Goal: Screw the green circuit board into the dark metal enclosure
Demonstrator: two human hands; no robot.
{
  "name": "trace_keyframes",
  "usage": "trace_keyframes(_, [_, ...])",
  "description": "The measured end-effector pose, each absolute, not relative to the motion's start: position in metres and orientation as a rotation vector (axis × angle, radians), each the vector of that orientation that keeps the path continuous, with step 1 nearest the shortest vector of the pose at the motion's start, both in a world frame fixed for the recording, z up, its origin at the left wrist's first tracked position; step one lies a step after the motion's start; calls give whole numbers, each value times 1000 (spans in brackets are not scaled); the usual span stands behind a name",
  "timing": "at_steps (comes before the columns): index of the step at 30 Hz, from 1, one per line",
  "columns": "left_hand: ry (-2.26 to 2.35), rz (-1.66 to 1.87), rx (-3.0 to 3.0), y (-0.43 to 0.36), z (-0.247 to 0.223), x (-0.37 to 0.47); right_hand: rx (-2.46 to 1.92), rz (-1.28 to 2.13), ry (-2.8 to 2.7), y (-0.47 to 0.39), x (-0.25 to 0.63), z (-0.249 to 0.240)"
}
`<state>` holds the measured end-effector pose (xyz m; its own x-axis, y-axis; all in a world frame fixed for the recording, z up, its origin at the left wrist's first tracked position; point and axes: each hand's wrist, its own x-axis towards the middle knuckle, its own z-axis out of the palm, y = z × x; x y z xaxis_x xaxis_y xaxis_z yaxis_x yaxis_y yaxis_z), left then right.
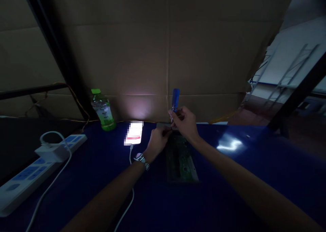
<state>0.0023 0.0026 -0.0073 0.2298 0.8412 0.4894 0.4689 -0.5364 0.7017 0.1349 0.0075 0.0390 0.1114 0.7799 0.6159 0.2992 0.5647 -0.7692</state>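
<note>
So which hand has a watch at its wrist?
The left hand: a silvery watch circles its wrist. The right hand, holding the blue-handled screwdriver, has a bare wrist.

green-capped bottle, upright at back left of blue table. lit phone lies right of it, white cable plugged into its near end. power strip at left bears white adapter. brown panel stands behind. dark post slants, upper left.

I can't make out the tip of the blue-handled screwdriver near the left hand; details on the circuit board sink into shadow, the phone screen blurs, and its white cable leaves view.
</note>
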Motion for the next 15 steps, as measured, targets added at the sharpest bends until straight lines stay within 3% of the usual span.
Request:
trace_keyframes(7, [1301,1066,2242,-5,-20,12,-939,492,-1518,7,139,42])
trace_keyframes(15, [1222,1116,2299,-6,-25,12,-817,804,-1608,11,150,49])
